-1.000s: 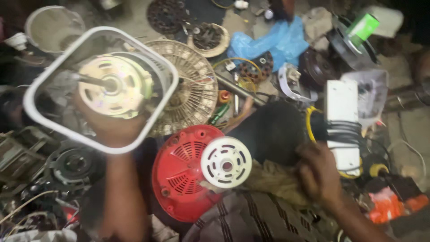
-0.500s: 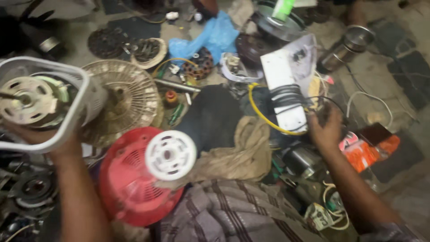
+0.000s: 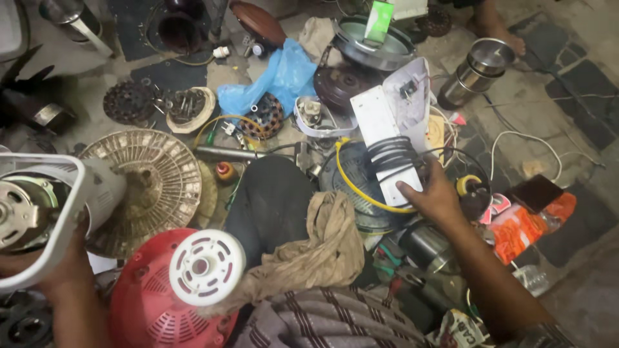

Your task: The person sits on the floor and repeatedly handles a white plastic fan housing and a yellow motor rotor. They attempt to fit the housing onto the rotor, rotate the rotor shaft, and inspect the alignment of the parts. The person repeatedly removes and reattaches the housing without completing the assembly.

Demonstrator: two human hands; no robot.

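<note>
The left hand (image 3: 61, 267) grips the white fan housing (image 3: 48, 212) with its motor (image 3: 16, 216), fingers closed around the frame. Right of the red fan guard (image 3: 151, 299), the right hand (image 3: 435, 196) closes on a white cord-wrapped casing (image 3: 387, 145); lifting it needs a firm grip.

2 hands: left hand (image 3: 55, 274), right hand (image 3: 437, 196). 1 red fan guard (image 3: 145, 303), 1 beige grille (image 3: 151, 183), 1 blue bag (image 3: 280, 77), 1 steel canister (image 3: 477, 71), 1 rag (image 3: 325, 248).
</note>
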